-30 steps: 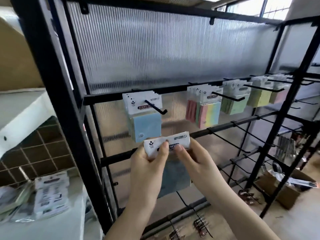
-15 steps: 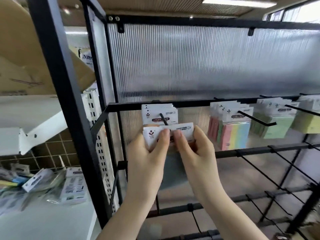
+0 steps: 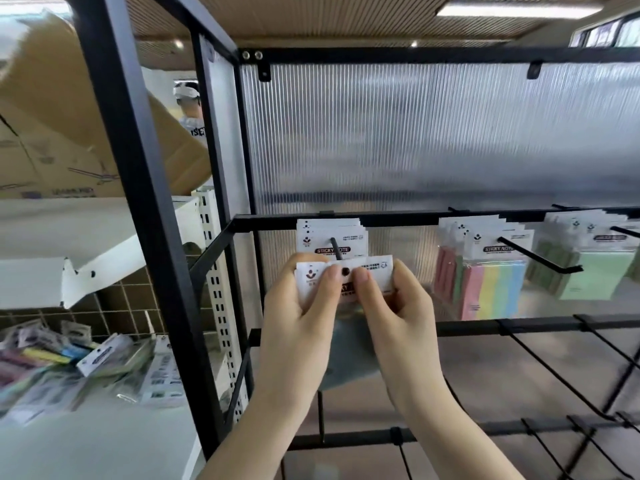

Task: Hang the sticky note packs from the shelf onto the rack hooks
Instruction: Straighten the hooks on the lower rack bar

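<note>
Left hand (image 3: pixel 304 317): pinching the left half of the pack's card header, thumb pressing the front beside the hang hole.
Right hand (image 3: pixel 394 313): pinching the right half the same way.
Sticky note pack (image 3: pixel 375 268): being held level at the hook (image 3: pixel 335 247), the hook tip showing dark in the hole; blue pad hanging below, between the wrists.
Risk: the hole is sitting only at the tip, so letting go early is likely dropping the pack to the floor; thumbs crowding the hole may be blocking the slide; pushing askew could tear the card.
Hung packs (image 3: pixel 332 237): filling the hook behind, leaving little room.
Shelf (image 3: pixel 104 438), left: more packs (image 3: pixel 114 355) lying loose, waiting.
</note>
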